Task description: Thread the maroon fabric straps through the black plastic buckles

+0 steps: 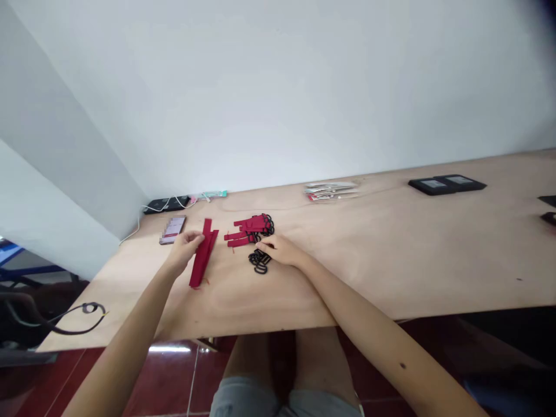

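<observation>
left fingers pinched narrow on the upper end of the red strips; the stack lies slantwise on the tabletop. right fingers curled down onto the black rings, can't tell if one is actually gripped. Risks as I read it: the stack is held at one end only, so strips may fan or slide apart, and a nudge could scatter the loose rings. left hand palm-down, forearm in from lower left. right hand palm-down, forearm in from lower right.
</observation>
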Tool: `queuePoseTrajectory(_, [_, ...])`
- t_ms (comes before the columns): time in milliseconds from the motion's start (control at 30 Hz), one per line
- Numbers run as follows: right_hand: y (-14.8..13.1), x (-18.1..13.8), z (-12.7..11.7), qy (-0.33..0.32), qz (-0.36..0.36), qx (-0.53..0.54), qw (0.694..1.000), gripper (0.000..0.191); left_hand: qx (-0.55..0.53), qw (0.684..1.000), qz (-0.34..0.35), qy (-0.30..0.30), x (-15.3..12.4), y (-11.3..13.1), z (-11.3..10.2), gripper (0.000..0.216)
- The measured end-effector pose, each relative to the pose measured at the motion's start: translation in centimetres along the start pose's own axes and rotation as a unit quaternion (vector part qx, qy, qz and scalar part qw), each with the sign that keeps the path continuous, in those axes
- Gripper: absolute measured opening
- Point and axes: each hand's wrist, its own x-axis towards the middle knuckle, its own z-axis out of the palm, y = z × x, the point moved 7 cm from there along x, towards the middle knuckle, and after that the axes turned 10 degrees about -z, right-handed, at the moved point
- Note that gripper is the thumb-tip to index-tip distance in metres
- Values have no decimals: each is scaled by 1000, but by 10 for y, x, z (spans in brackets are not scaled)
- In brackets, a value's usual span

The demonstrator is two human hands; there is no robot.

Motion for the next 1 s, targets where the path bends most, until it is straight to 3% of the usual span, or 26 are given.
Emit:
queuePoseTrajectory(100, [-2,1,1,-4,-5,14,1000,48,205,975,72,53,-3,-17,3,19])
queuePoseTrajectory(200, [-1,0,2,2,-9,58,998,51,305,923,203,114,-11,-3,20,29])
queuePoseTrajectory(233, [1,0,2,6,-8,83,996,53,318,913,235,101,-12,4,32,28])
queuePoseTrajectory(333, [8,1,4,22,13,177,984,62,356,888,290,-21,-13,18,83,18])
queuePoseTrajectory(467, [21,1,2,73,60,321,942,71,390,868,304,-50,-8,24,124,23])
queuePoseTrajectory(567, [26,-3,-3,88,100,432,892,70,391,867,306,-39,-6,19,130,22])
queuePoseTrajectory(633, [22,-7,-5,40,117,480,868,76,380,871,311,-37,-5,16,128,24])
queuePoseTrajectory(767, [11,-25,-1,-147,174,452,862,88,311,906,282,-50,-1,10,120,18])
queuePoseTrajectory(867, [8,-38,3,-235,213,414,853,87,199,947,237,-86,2,8,118,18])
queuePoseTrajectory(933, [9,-42,3,-255,229,406,847,84,116,966,201,-118,3,5,117,23])
queuePoseTrajectory(1000, [14,-42,1,-237,240,408,849,80,67,973,174,-138,4,3,118,25])
